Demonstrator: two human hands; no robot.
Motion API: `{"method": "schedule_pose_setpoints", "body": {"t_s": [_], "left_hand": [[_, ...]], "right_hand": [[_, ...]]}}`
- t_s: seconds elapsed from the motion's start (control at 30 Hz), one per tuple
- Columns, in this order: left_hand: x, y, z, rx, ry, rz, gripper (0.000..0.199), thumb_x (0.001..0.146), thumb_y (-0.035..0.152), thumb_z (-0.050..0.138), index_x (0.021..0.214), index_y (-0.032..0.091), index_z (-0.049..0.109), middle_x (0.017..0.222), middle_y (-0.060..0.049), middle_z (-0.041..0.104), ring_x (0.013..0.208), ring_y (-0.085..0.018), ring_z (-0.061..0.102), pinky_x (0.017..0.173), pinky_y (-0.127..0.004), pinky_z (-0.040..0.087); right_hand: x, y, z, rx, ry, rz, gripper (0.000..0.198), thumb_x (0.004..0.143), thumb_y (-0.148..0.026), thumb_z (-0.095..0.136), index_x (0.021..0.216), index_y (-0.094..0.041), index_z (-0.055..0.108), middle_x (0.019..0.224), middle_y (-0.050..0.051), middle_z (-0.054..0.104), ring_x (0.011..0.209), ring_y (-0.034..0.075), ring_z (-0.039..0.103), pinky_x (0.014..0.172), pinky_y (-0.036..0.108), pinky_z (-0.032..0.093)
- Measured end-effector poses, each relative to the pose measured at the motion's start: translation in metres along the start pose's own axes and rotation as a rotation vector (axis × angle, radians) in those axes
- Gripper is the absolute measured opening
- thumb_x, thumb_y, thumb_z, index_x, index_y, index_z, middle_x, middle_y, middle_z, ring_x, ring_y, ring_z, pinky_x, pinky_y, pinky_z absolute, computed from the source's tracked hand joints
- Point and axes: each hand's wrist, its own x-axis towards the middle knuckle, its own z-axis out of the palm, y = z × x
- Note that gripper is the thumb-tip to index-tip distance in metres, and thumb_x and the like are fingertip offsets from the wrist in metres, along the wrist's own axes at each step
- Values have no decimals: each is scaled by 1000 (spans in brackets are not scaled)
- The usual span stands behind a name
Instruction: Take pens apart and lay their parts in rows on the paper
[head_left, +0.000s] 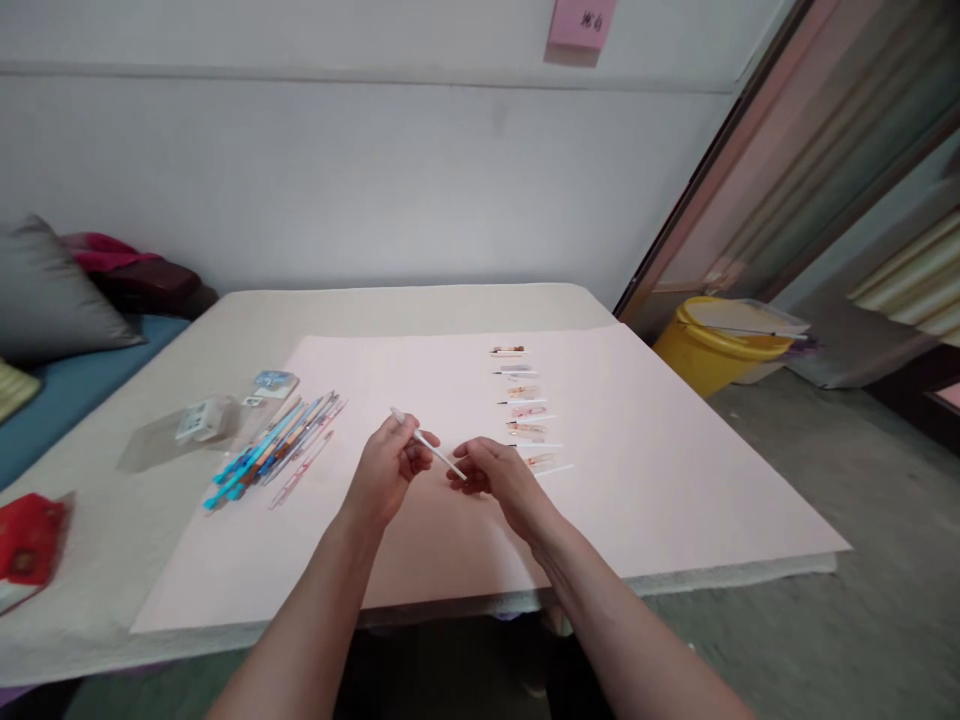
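Observation:
My left hand [391, 462] is closed round the upper part of a slim white pen [431, 446], pinching it between thumb and fingers. The pen slants down to the right, a little above the pink sheet. At its lower end is my right hand [496, 472], with bent fingers and the thumb closed about the tip. Right behind this hand, a column of pen parts [529, 411] lies on the sheet: thin white refills, some with dark tips, beside short clear or coloured pieces. A pile of pens [277, 450] in blue, brown and clear pink lies to the left.
The pink sheet [675, 480] covers much of the pale table [420, 308]. Left of the pens are a clear plastic box [204, 420], a small blue-and-white packet [275, 383] and a red object [30, 540]. A yellow bin [709, 350] stands beyond the table's right edge.

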Motion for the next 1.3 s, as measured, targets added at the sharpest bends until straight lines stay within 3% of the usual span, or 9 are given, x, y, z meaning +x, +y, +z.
{"method": "schedule_pose_setpoints", "body": {"t_s": [0.1,0.2,0.4,0.77,1.0,1.2,1.3], "left_hand": [[-3,-6,9,17,-42,-25,24,79,38,60,85,16,52,79,-6,65,56,-8,55,54,-20,44],[-2,-11,13,29,-58,-35,24,79,37,61,85,15,53,83,-7,65,58,-8,55,57,-21,45],[5,-12,5,37,2,-44,23,76,32,65,87,14,57,84,-7,64,61,-7,55,58,-18,44],[17,-6,-17,42,120,22,25,74,26,67,94,13,58,83,-8,64,65,-8,58,61,-18,47],[32,-11,-41,557,220,208,23,74,34,62,87,15,58,69,-2,62,63,-12,57,62,-24,45],[40,-32,-58,1140,245,347,18,71,30,58,59,18,54,60,3,56,57,-11,47,56,-23,34],[44,-38,-61,1218,299,344,23,70,30,58,52,18,50,50,4,47,51,-10,41,52,-24,29]], "right_hand": [[-5,-4,-2,247,-89,44,32,80,-46,54,91,-15,57,74,6,67,62,15,62,61,27,45],[-6,2,3,212,-50,26,25,75,-39,61,81,-14,59,63,2,64,52,11,56,54,24,42],[-4,6,8,139,7,19,14,77,-27,54,74,-14,59,57,0,61,47,9,51,48,22,38],[3,16,7,45,27,18,14,77,-26,53,68,-16,56,53,-1,58,43,8,49,44,20,36],[3,21,3,-97,86,-27,20,79,-26,49,63,-16,54,56,-1,59,45,8,50,45,20,37],[2,17,-2,-58,122,-19,18,78,-27,51,64,-17,55,55,-1,59,44,8,50,45,20,38],[0,14,-4,-35,131,-9,18,78,-27,51,64,-16,54,55,-1,59,44,8,50,45,20,38]]}}
